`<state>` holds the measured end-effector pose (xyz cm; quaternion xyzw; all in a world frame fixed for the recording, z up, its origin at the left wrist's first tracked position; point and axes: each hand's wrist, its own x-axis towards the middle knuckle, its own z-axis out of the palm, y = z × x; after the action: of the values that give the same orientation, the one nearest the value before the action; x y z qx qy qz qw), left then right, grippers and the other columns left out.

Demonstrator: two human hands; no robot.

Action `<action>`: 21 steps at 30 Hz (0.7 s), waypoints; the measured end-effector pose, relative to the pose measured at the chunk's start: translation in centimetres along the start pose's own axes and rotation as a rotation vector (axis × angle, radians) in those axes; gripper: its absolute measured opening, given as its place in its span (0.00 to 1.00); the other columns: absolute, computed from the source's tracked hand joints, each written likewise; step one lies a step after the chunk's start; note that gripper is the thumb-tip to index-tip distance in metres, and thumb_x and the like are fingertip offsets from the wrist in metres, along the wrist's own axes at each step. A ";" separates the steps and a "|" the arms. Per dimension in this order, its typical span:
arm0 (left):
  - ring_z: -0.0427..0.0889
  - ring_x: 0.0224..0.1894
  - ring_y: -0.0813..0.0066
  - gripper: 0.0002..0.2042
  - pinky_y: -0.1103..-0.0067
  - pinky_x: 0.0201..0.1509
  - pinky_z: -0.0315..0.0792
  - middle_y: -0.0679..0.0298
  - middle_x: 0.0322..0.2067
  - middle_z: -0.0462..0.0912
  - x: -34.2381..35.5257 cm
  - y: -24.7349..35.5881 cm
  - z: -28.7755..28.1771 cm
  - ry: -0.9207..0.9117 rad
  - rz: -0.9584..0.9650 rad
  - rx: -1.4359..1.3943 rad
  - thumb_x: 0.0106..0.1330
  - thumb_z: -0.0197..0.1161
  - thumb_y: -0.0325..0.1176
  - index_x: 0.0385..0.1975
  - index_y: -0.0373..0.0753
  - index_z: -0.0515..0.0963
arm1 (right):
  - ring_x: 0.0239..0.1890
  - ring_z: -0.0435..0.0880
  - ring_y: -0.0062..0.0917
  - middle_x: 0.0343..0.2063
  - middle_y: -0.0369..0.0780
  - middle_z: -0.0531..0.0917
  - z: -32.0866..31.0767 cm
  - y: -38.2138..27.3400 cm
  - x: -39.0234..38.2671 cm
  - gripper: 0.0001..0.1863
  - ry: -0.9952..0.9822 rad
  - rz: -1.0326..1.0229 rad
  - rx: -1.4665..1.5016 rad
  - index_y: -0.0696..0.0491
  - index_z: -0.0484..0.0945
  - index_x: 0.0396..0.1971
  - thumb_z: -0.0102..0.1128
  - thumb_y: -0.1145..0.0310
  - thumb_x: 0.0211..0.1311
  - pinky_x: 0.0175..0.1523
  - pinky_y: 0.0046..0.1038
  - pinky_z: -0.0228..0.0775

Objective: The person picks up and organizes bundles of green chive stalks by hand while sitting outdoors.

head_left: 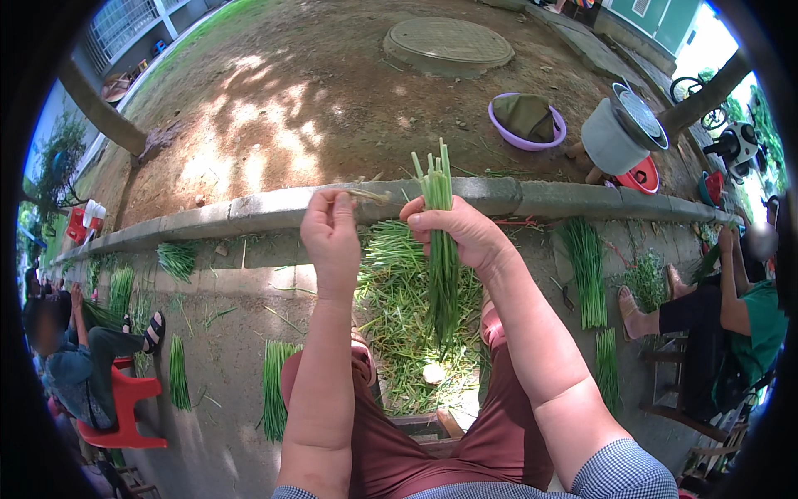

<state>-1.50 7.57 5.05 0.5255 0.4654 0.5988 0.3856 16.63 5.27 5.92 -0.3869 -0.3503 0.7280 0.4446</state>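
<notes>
In my right hand (468, 230) is an upright bunch of green chives (442, 287), its pale cut ends pointing up and its leaves hanging down. The fingers are wrapped round it. My left hand (330, 239) is closed in a pinch on thin tan dry strands (371, 196), which stick out toward the bunch without clearly touching it. Below both hands, a heap of loose green and yellowish leaves (391, 320) covers the ground between my feet. Another chive bunch (278, 391) lies left of my knee, and a larger bunch (587, 274) lies on the right.
A concrete curb (283, 206) crosses ahead of me. Beyond it stand a purple basin (544, 145) with a dark cloth and a pale bucket (613, 137). A person on a red chair (133, 407) sits at left; another person (752, 324) sits at right.
</notes>
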 end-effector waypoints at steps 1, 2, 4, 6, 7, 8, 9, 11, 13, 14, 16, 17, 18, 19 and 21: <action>0.70 0.27 0.87 0.07 0.88 0.32 0.66 0.71 0.25 0.75 0.2 0.2 -0.3 0.027 -0.044 -0.066 0.68 0.52 0.31 0.30 0.37 0.73 | 0.23 0.72 0.14 0.22 0.31 0.75 -0.2 -0.1 0.0 0.12 0.001 -0.015 0.005 0.56 0.77 0.34 0.65 0.70 0.50 0.27 0.19 0.68; 0.72 0.27 0.87 0.07 0.87 0.31 0.67 0.70 0.25 0.76 0.5 0.2 -0.7 0.052 -0.066 -0.100 0.68 0.52 0.32 0.30 0.38 0.73 | 0.23 0.72 0.14 0.22 0.31 0.74 -0.4 -0.2 0.1 0.12 0.002 -0.030 0.010 0.56 0.76 0.34 0.65 0.70 0.50 0.27 0.19 0.68; 0.73 0.28 0.86 0.06 0.87 0.30 0.67 0.70 0.25 0.76 1.0 0.3 -1.6 0.103 -0.091 -0.167 0.68 0.53 0.32 0.30 0.39 0.73 | 0.24 0.72 0.14 0.22 0.31 0.74 -0.8 -0.6 -0.1 0.12 0.000 -0.051 0.047 0.56 0.76 0.34 0.65 0.70 0.50 0.26 0.19 0.67; 0.74 0.27 0.85 0.06 0.87 0.29 0.67 0.70 0.24 0.76 1.5 0.1 -2.4 0.159 -0.099 -0.257 0.68 0.53 0.32 0.30 0.40 0.73 | 0.25 0.71 0.14 0.23 0.31 0.73 -1.6 -0.8 -0.1 0.11 -0.017 -0.084 0.100 0.56 0.76 0.34 0.64 0.70 0.51 0.27 0.19 0.66; 0.74 0.27 0.85 0.05 0.87 0.29 0.67 0.70 0.24 0.76 1.8 -0.1 -3.1 0.176 -0.089 -0.255 0.68 0.53 0.32 0.30 0.40 0.73 | 0.25 0.71 0.14 0.22 0.31 0.73 -1.8 -1.0 -0.2 0.11 -0.028 -0.103 0.131 0.56 0.76 0.34 0.63 0.70 0.51 0.27 0.19 0.65; 0.74 0.27 0.85 0.05 0.87 0.28 0.67 0.71 0.24 0.75 2.1 -0.2 -3.7 0.193 -0.078 -0.253 0.68 0.53 0.32 0.30 0.41 0.73 | 0.24 0.70 0.14 0.22 0.31 0.72 -2.0 -1.2 -0.3 0.11 -0.039 -0.121 0.162 0.56 0.76 0.34 0.63 0.70 0.52 0.27 0.19 0.65; 0.74 0.27 0.85 0.05 0.87 0.28 0.67 0.71 0.24 0.75 2.2 -0.3 -4.2 0.210 -0.067 -0.251 0.68 0.54 0.32 0.30 0.41 0.73 | 0.24 0.70 0.14 0.22 0.30 0.72 -2.1 -1.4 -0.5 0.10 -0.051 -0.139 0.194 0.55 0.76 0.35 0.63 0.69 0.52 0.27 0.18 0.64; 0.72 0.23 0.85 0.06 0.87 0.26 0.65 0.72 0.21 0.74 2.4 0.2 -4.4 0.158 -0.065 -0.046 0.67 0.55 0.32 0.28 0.40 0.74 | 0.24 0.67 0.15 0.21 0.30 0.69 -2.8 -1.9 -0.8 0.10 -0.085 -0.159 0.275 0.54 0.77 0.35 0.61 0.69 0.53 0.26 0.17 0.61; 0.71 0.21 0.85 0.07 0.86 0.24 0.64 0.72 0.20 0.74 2.5 0.2 -4.8 0.031 -0.082 0.197 0.66 0.55 0.31 0.26 0.39 0.75 | 0.23 0.66 0.14 0.21 0.30 0.68 -3.6 -2.2 -1.0 0.10 -0.103 -0.191 0.336 0.54 0.77 0.36 0.61 0.68 0.54 0.26 0.17 0.60; 0.73 0.22 0.81 0.05 0.83 0.26 0.65 0.69 0.20 0.75 2.3 0.1 -4.7 -0.116 -0.054 0.339 0.63 0.57 0.30 0.26 0.38 0.75 | 0.23 0.66 0.14 0.21 0.31 0.68 -4.1 -2.2 -0.9 0.09 -0.136 -0.213 0.374 0.53 0.77 0.35 0.59 0.68 0.55 0.25 0.16 0.59; 0.76 0.24 0.72 0.03 0.77 0.29 0.69 0.63 0.22 0.78 1.4 -0.2 -4.3 -0.411 0.004 0.623 0.57 0.60 0.29 0.25 0.37 0.76 | 0.24 0.65 0.14 0.21 0.31 0.68 -4.6 -2.3 -0.9 0.08 -0.184 -0.246 0.421 0.53 0.77 0.35 0.58 0.69 0.55 0.25 0.16 0.59; 0.78 0.25 0.68 0.03 0.73 0.31 0.70 0.60 0.23 0.79 0.8 -0.4 -4.1 -0.559 0.034 0.765 0.55 0.61 0.28 0.25 0.37 0.76 | 0.24 0.65 0.14 0.22 0.31 0.68 -4.7 -2.3 -0.9 0.08 -0.208 -0.261 0.445 0.53 0.77 0.35 0.57 0.69 0.55 0.25 0.16 0.59; 0.79 0.28 0.62 0.02 0.71 0.34 0.71 0.58 0.24 0.79 0.2 -0.6 -3.7 -0.608 0.034 0.851 0.53 0.61 0.27 0.26 0.38 0.77 | 0.24 0.65 0.14 0.22 0.30 0.67 -4.8 -2.3 -0.9 0.08 -0.197 -0.269 0.449 0.53 0.78 0.36 0.56 0.69 0.56 0.25 0.16 0.59; 0.79 0.32 0.57 0.03 0.68 0.37 0.72 0.56 0.26 0.80 -0.5 -0.6 -3.2 -0.657 0.033 0.938 0.52 0.60 0.25 0.26 0.39 0.77 | 0.24 0.65 0.14 0.22 0.30 0.67 -4.8 -2.3 -0.9 0.08 -0.223 -0.271 0.462 0.53 0.78 0.36 0.56 0.69 0.56 0.24 0.16 0.59; 0.79 0.31 0.58 0.04 0.69 0.36 0.72 0.56 0.26 0.80 -1.3 -0.6 -2.3 -0.592 0.124 0.939 0.52 0.58 0.23 0.27 0.38 0.78 | 0.24 0.65 0.14 0.22 0.30 0.67 -4.8 -2.2 -0.7 0.08 -0.273 -0.273 0.489 0.53 0.78 0.36 0.56 0.69 0.56 0.24 0.16 0.59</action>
<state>-3.58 6.18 4.08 0.8130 0.5222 0.1758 0.1883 21.91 6.21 5.80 -0.1163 -0.2700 0.7694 0.5670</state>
